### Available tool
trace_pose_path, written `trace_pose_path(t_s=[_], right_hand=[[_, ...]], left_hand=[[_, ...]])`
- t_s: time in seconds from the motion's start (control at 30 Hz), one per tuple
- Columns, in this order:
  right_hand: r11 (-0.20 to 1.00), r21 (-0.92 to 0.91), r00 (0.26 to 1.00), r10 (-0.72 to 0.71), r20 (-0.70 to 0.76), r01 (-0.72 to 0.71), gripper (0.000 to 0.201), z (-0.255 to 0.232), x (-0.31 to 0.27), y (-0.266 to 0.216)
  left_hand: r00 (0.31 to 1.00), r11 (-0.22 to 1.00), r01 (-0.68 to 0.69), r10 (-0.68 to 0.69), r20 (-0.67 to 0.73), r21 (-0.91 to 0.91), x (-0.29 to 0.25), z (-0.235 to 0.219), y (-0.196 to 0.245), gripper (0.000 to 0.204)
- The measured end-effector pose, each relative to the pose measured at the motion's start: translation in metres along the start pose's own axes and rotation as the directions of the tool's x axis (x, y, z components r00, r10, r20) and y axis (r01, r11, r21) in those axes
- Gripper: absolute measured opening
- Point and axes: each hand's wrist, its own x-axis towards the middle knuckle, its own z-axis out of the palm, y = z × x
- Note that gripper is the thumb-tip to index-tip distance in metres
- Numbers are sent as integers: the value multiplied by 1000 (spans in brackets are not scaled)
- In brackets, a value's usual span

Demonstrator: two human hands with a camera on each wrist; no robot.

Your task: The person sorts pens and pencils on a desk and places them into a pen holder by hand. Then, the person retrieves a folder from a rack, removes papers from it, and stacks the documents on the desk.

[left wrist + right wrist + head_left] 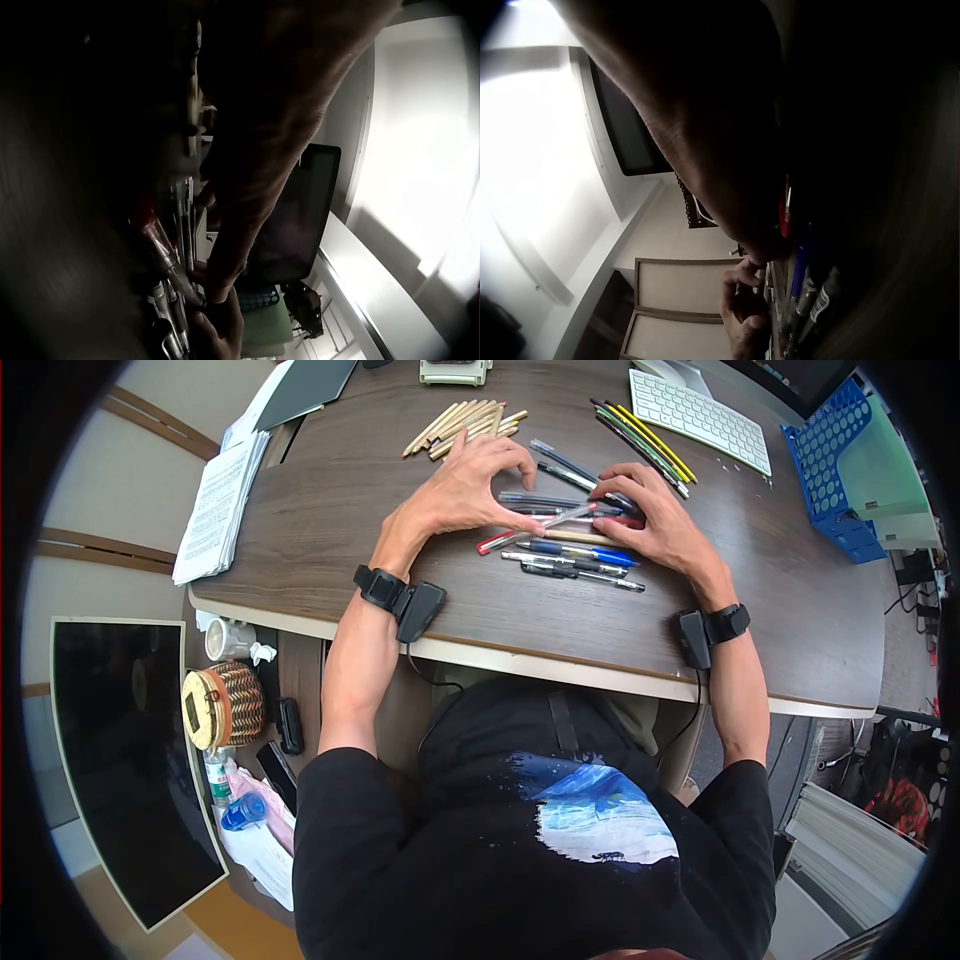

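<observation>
In the head view my left hand arches beside a spread of pens, its thumb tip against a clear red-capped pen lying slanted across others. My right hand curves over the right ends, with the slanted pen's far end between its thumb and fingers, no firm grip visible. Under its fingers is a red pen. A blue pen and several black-and-clear pens lie nearer the body. The left wrist view shows the clear red-capped pen beside my dark left hand; the right wrist view shows the blue pen below my right hand.
Wooden pencils lie in a group beyond my left hand, and green, yellow and dark pencils beyond my right. A white keyboard and blue basket stand back right; a paper stack is at left.
</observation>
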Motion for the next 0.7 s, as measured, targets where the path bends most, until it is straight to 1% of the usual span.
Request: trace_pose_path(t_s=[0.1, 0.13, 0.17, 0.23, 0.27, 0.33, 0.37, 0.4, 0.43, 0.47, 0.53, 0.6, 0.7], right_hand=[[999, 20, 1000, -26, -16, 27, 37, -3, -1, -1], [999, 17, 999, -44, -27, 44, 33, -5, -2, -4], [999, 17, 999, -46, -25, 46, 33, -8, -2, -6], [999, 19, 1000, 28, 14, -28, 31, -17, -3, -9], [1000, 18, 1000, 25, 17, -26, 31, -20, -4, -11], [990, 85, 979, 96, 179, -113, 27, -23, -4, -14], [990, 85, 979, 93, 182, -110, 27, -21, -4, -14], [992, 102, 982, 58, 180, -77, 27, -18, -5, -13], [992, 117, 984, 25, 178, -47, 26, -17, -6, -13], [996, 89, 984, 8, 180, -24, 24, -18, -6, -13], [995, 99, 984, 3, 179, -21, 22, -19, -7, -14], [994, 109, 984, -1, 177, -18, 21, -19, -8, -15], [996, 89, 984, -14, 178, -2, 19, -19, -8, -19]], left_hand=[[1000, 999, -12, 12, 18, 48, -1, 4, -4, 45], [1000, 999, -12, 11, 18, 48, -1, 5, -6, 45], [1000, 999, -3, 3, 12, 42, -1, 6, -8, 44], [1000, 999, 9, -9, 2, 34, -1, 6, -9, 43], [1000, 999, 12, -13, 23, 47, -1, 4, -9, 42], [999, 998, 21, -23, 40, 60, -2, 4, -9, 40], [1000, 998, 27, -27, 13, 63, -3, 5, -9, 41], [999, 997, 31, -30, -13, 67, -3, 6, -9, 41], [999, 997, 32, -31, -14, 67, -3, 5, -9, 41], [999, 997, 51, -51, -11, 52, -1, 5, -10, 43], [997, 997, 71, -71, -8, 39, 0, 4, -9, 44], [994, 994, 98, -94, -63, 58, -1, 4, -7, 44], [990, 993, 107, -103, -92, 42, 1, 7, -14, 40]])
